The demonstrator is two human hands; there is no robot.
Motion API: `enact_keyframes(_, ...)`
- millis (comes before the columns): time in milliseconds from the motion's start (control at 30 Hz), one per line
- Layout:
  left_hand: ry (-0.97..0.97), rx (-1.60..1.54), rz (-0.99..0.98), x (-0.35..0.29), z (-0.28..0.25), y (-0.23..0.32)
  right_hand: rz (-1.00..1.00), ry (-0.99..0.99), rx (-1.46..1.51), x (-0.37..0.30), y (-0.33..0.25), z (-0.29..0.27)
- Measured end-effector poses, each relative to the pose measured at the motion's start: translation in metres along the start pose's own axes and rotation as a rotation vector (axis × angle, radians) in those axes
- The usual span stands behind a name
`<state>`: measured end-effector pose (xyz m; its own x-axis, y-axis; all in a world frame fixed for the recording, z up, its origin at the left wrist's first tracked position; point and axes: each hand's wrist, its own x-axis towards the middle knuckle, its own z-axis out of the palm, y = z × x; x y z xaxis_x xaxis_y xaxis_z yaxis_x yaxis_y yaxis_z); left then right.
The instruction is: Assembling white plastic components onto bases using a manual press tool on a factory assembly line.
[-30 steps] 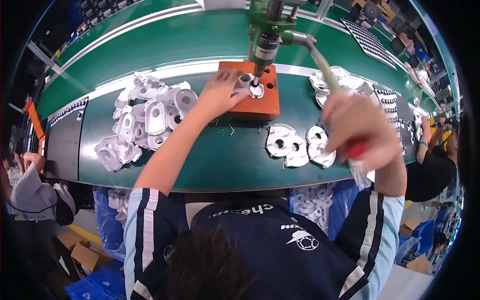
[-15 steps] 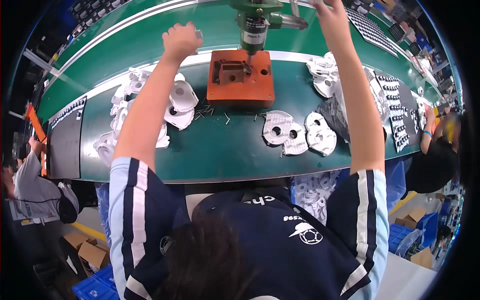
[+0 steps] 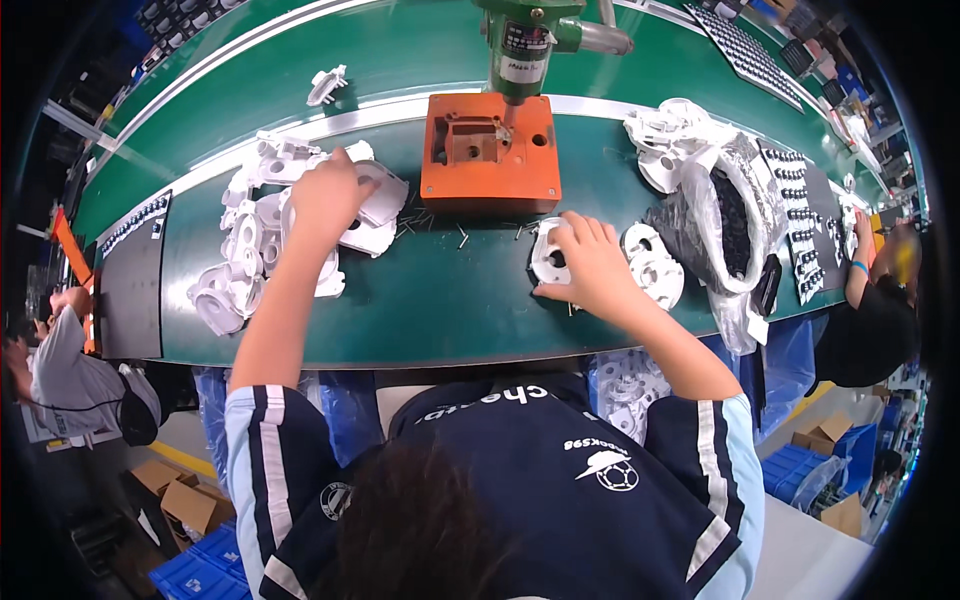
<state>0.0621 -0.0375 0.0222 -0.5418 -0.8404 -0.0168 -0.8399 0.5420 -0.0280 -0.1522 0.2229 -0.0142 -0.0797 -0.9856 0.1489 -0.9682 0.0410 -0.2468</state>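
My left hand (image 3: 328,200) is over the left pile of white plastic housings (image 3: 245,240), fingers curled against the edge of a housing (image 3: 385,195) at the pile's right side. Some of its fingertips are hidden. My right hand (image 3: 598,268) grips another white housing with a round hole (image 3: 546,252) on the green bench, thumb at the near edge and fingers over the far side. Between and beyond my hands stands an orange fixture block (image 3: 490,190), under a green press (image 3: 520,60) with a metal lever (image 3: 605,39).
Loose metal pins (image 3: 463,240) lie before the fixture. More white housings (image 3: 654,270) sit right of my right hand, near a clear plastic bag of dark parts (image 3: 735,225). A lone white part (image 3: 326,86) rests on the green conveyor (image 3: 400,50). People work at both sides.
My left hand has come back from the conveyor to the left pile, leaving a white part on the belt. My right hand has dropped from beside the press lever to a housing on the bench.
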Motion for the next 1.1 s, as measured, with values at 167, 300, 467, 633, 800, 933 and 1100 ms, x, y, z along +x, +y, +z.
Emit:
enact_keyframes(167,0.248,-0.084,0.065,-0.010,0.022,-0.014,0.078,0.018,0.114,0.006,-0.006,-0.028)
enact_keyframes(300,0.446,-0.254,0.085,-0.023,0.007,-0.021,0.284,0.024,0.399,0.000,-0.016,-0.042)
enact_keyframes(467,0.307,-1.205,0.071,-0.065,-0.020,0.023,0.101,0.419,0.862,0.020,-0.057,-0.030)
enact_keyframes(633,-0.036,-1.853,0.432,-0.124,-0.025,0.070,-0.077,0.641,0.617,0.048,-0.093,-0.016)
enact_keyframes(800,0.246,-1.600,0.548,-0.145,-0.003,0.083,0.014,0.494,1.011,0.036,-0.099,0.000)
enact_keyframes(933,0.426,-1.291,0.668,-0.146,0.006,0.091,0.074,0.348,1.636,0.033,-0.098,0.016)
enact_keyframes(1100,0.561,-1.008,0.687,-0.136,0.020,0.101,0.084,0.094,2.198,0.023,-0.090,0.013)
